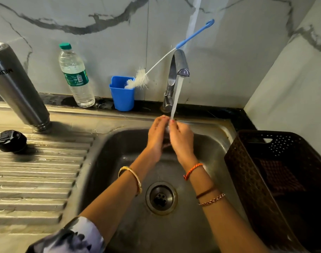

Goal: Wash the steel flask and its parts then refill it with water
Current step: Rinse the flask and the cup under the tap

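The steel flask (19,88) stands upside down, mouth down, on the draining board at the left. Its black lid (10,141) lies on the ridges in front of it. My left hand (157,137) and my right hand (181,141) are held together over the sink basin (119,143), palms facing, fingertips touching under the water stream (177,95) from the tap (176,73). A dark patch shows in the gap between the palms; I cannot tell whether it is an object or shadow.
A plastic water bottle (75,77) and a blue cup (122,94) holding a bottle brush (139,80) stand along the back wall. A dark brown perforated basket (247,170) sits right of the sink. The drain (161,198) lies below my wrists.
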